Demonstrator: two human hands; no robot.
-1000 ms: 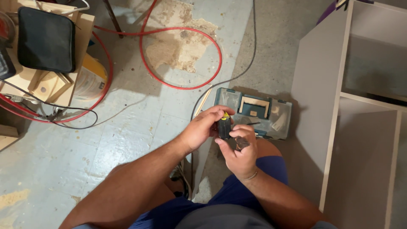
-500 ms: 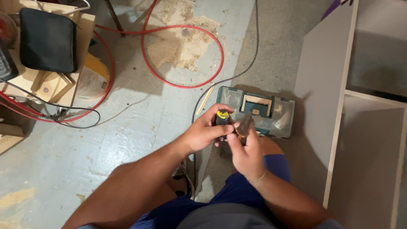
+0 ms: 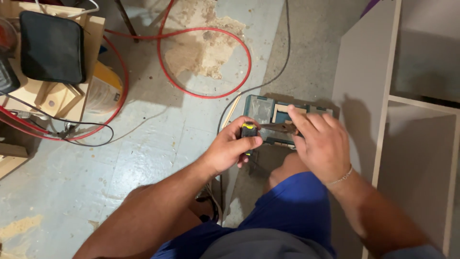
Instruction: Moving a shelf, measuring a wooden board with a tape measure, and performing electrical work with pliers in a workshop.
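Note:
My left hand (image 3: 231, 149) grips a small black tool with a yellow end (image 3: 248, 132), held upright over my knee. My right hand (image 3: 322, 144) closes around a dark slim metal piece (image 3: 278, 127) that runs across to the tool's top. Both hands meet just in front of a teal parts case (image 3: 268, 111) lying on the floor. What the right fingers pinch is partly hidden by the hand.
A red hose (image 3: 206, 57) loops over the dusty concrete floor. A black cable (image 3: 268, 81) runs toward the case. A wooden box with a black pouch (image 3: 50, 45) stands at the upper left. An unfinished grey cabinet (image 3: 378, 96) rises on the right.
My hands have risen and spread slightly. The right hand moved to the right, and the slim metal piece now shows between the hands. The view shifted a little.

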